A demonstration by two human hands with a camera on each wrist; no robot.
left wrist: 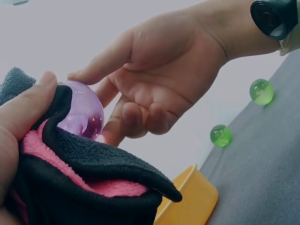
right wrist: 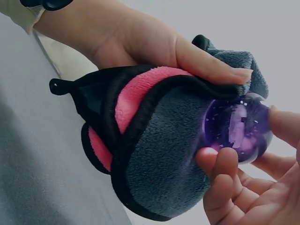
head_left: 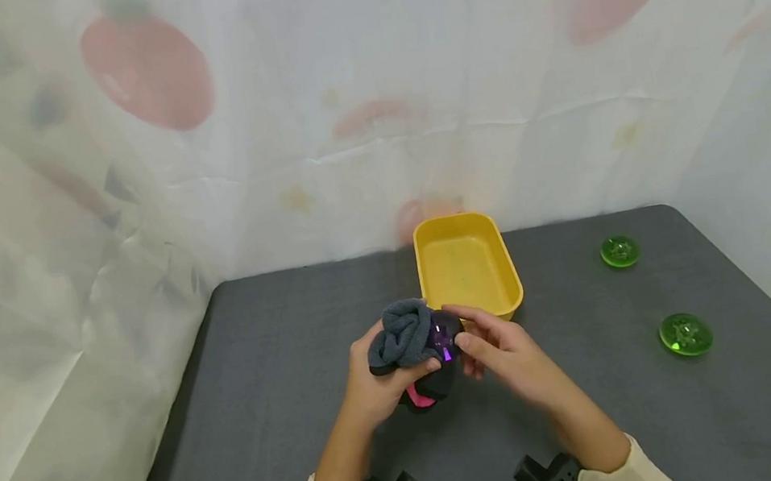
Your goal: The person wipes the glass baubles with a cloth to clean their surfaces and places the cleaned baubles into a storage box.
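Cradling a purple ball [head_left: 444, 338] in a bunched grey-and-pink fleece cloth [head_left: 401, 336], a person works above a dark grey table [head_left: 246, 405], just in front of a yellow tub [head_left: 465, 262]. The left hand [head_left: 376, 392] grips the cloth from below, its thumb [right wrist: 211, 65] curled over the black-edged fold and pinning it against the ball. The right hand [head_left: 506, 354] meets the ball from the other side: the left wrist view shows its index finger lying along the top of the sphere while the remaining fingers [left wrist: 140, 119] curl loosely beneath, and the right wrist view shows fingertips [right wrist: 211, 157] touching the glossy surface. The ball is held in the air between both hands, half wrapped and half exposed, clear of the table and not inside the tub.

Judging by how things lie, the wiping appears to be in mid-course: the exposed face of the ball gleams, yet much of it is buried in fleece and cannot be checked. The tub holds nothing that can be seen. Two green balls [head_left: 619, 251] [head_left: 685, 334] sit well apart on the table's right side, untouched by cloth or hand, so they seem to be what remains.
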